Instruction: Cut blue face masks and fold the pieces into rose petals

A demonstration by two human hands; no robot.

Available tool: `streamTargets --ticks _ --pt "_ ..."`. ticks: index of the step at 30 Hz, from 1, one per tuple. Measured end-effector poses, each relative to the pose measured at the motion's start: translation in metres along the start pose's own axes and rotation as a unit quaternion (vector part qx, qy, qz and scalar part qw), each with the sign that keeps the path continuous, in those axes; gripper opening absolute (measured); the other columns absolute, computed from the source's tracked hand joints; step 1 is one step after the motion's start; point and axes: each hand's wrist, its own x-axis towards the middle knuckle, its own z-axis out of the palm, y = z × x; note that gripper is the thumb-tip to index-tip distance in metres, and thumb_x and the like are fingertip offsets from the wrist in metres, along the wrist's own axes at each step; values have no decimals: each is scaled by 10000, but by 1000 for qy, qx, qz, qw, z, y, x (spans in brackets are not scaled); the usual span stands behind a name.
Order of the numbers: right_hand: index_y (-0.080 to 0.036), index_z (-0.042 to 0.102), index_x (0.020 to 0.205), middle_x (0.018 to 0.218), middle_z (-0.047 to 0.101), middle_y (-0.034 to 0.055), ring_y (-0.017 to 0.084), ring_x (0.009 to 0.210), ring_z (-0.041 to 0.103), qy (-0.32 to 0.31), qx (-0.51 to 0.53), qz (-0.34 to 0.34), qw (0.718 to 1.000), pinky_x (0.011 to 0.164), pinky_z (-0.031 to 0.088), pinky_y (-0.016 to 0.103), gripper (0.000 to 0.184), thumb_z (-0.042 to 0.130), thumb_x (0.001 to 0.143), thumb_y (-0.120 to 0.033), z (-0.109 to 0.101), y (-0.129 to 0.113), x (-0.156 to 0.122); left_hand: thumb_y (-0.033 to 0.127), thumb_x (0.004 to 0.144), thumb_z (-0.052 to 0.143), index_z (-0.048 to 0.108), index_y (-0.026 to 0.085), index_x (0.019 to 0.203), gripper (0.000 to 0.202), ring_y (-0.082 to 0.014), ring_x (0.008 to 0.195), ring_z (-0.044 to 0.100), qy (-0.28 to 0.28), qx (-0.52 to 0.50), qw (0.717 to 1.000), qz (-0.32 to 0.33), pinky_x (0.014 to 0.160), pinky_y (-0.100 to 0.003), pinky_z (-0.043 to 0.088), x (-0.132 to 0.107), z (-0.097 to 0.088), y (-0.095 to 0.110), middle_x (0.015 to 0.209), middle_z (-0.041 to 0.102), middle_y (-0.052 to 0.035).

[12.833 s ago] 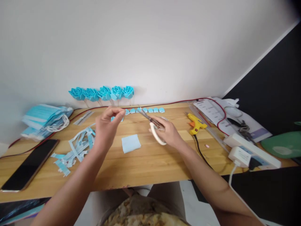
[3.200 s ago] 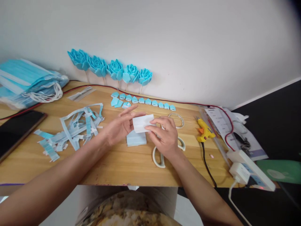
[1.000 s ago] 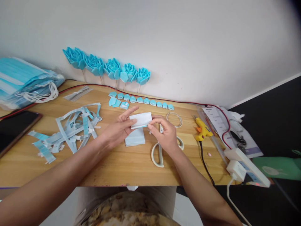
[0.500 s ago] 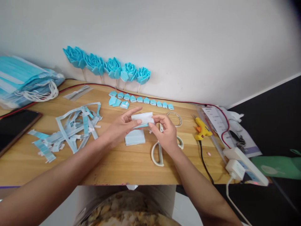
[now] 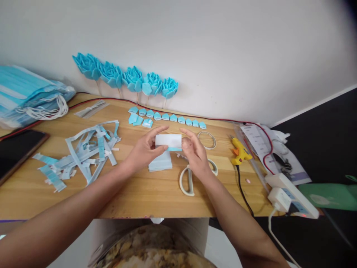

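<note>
Between both hands I hold a folded piece of mask fabric [image 5: 168,141], white on its face with a light blue strip along the lower edge. My left hand [image 5: 146,149] grips its left end, thumb along the front. At the right end, my right hand [image 5: 193,150] pinches it, index finger stretched upward. Below it on the table lies a stack of pale fabric pieces [image 5: 160,162]. A pair of scissors [image 5: 190,186] with pale handles lies partly hidden under my right hand. Small folded blue petals [image 5: 165,117] form rows behind my hands.
Blue fabric flowers [image 5: 133,79] on sticks lean against the wall. Cut strips [image 5: 83,152], a phone [image 5: 21,150] and packed masks [image 5: 25,89] lie left. Rightward are a tape roll [image 5: 206,140], a yellow glue gun [image 5: 240,152] and a power strip [image 5: 292,197].
The folded fabric piece has turned from slanted to level, its white face toward me. My right index finger has straightened upward from its bent pinch.
</note>
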Motion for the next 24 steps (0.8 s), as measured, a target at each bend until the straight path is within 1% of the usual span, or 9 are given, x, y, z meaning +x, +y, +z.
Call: streamTargets --ticks 3,5,10,13,15,17,18,20,24 --pt "-276 445 1355 959 668 32 189 878 643 -20 -5 -4 1000 798 539 341 540 618 854 -380 2 2 0 148 705 695 578 212 1294 603 -81 562 448 8 39 999 16 527 -232 355 -1 2 -3 982 668 -27" --pt "-272 471 1341 1006 681 40 197 929 650 -13 -20 -4 1000 850 534 358 539 643 833 -325 4 3 0 146 713 680 561 202 1311 612 -98 612 490 8 43 999 19 560 -232 386 -1 3 -4 979 671 -35" --pt "-268 532 1289 1213 643 55 188 982 652 -1 -23 -13 1000 877 535 348 476 640 825 -275 7 4 0 208 749 699 440 175 1400 702 -114 674 552 -8 -75 997 19 632 -234 435 2 0 -7 842 663 -12" --pt "-271 538 1284 1239 635 53 186 991 652 16 -15 -21 1000 896 532 353 467 643 829 -279 6 4 0 262 751 730 449 223 1391 700 -105 684 560 -6 -149 989 -4 686 -250 450 2 -1 -10 891 660 -2" --pt "-270 538 1286 1193 658 53 188 966 658 30 -13 -17 999 883 540 360 466 641 832 -290 5 5 0 320 744 742 569 228 1272 563 -119 708 570 -19 -166 985 -36 707 -268 452 2 0 -11 921 667 -10" --pt "-271 539 1287 1155 670 51 188 938 662 38 -15 -13 999 861 549 362 465 639 833 -297 5 6 0 373 737 740 701 187 986 314 -132 673 557 -30 -125 990 -62 666 -270 434 0 2 -11 802 669 -13" --pt "-273 543 1281 1145 672 49 187 929 662 39 -16 -17 999 853 550 360 460 639 832 -296 5 7 0 391 741 730 713 171 834 239 -137 647 545 -31 -90 993 -71 639 -269 420 -1 3 -11 724 656 -15" --pt "-277 552 1270 1132 673 42 183 924 661 36 -14 -27 999 851 546 350 450 643 830 -291 6 7 0 411 759 699 679 164 639 275 -141 604 526 -19 -28 996 -77 608 -274 403 -2 4 -9 622 628 -18" --pt "-274 552 1272 1055 686 38 176 875 662 11 -12 -27 1000 795 548 321 422 614 860 -341 4 3 0 429 767 661 669 170 587 316 -150 606 543 -2 8 998 -69 639 -281 425 -3 4 -6 588 625 -19"
